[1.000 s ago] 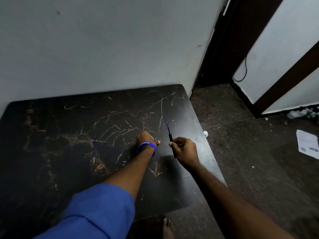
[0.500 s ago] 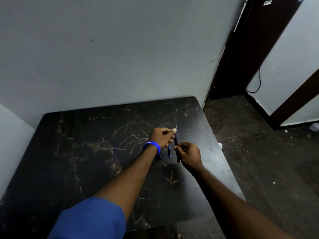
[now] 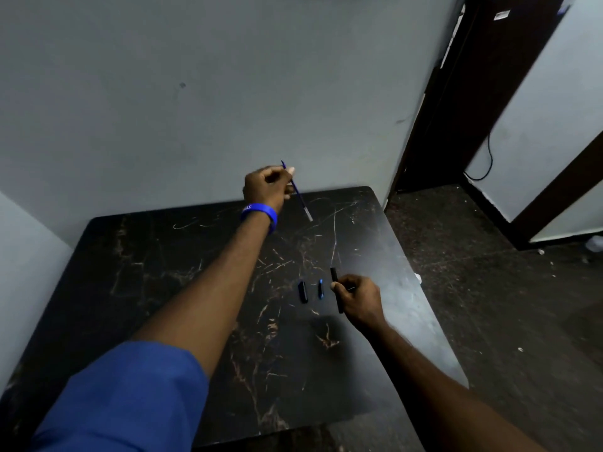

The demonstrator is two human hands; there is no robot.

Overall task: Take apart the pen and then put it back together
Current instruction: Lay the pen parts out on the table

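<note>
— Left hand (image 3: pixel 266 187): raised above the far edge of the worktop (image 3: pixel 156 288), fingers pinched on the refill (image 3: pixel 297 193). Right hand (image 3: pixel 357 298): low, near the right edge, closed around the black barrel (image 3: pixel 336 288).

— And the refill, how held?

— Thin blue rod, gripped near its upper end, slanting down and to the right. Lower tip pale, free in the air, above the far part of the worktop, touching nothing. Well apart from the barrel.

— Barrel position?

— Almost upright in the picture, one end sticking out above the fingers, other end showing below the hand. Whether resting on the worktop or lifted a little: cannot tell.

— Other pieces?

— Two small ones lying flat on the worktop, just left of the right hand, side by side, apart from each other. Nearer to the hand: short blue piece (image 3: pixel 320 289). Further left: short black piece (image 3: pixel 303 291). Neither touched by a hand. Exact kind of each part: too small to tell.

— Anything more on the arms?

— Blue wristband (image 3: pixel 261 213) on the left wrist, blue sleeve (image 3: pixel 130 402) on the left upper arm. Right forearm bare.

— Worktop itself?

— Dark, with many pale scratches, far edge pushed against a grey wall (image 3: pixel 195 93).
</note>
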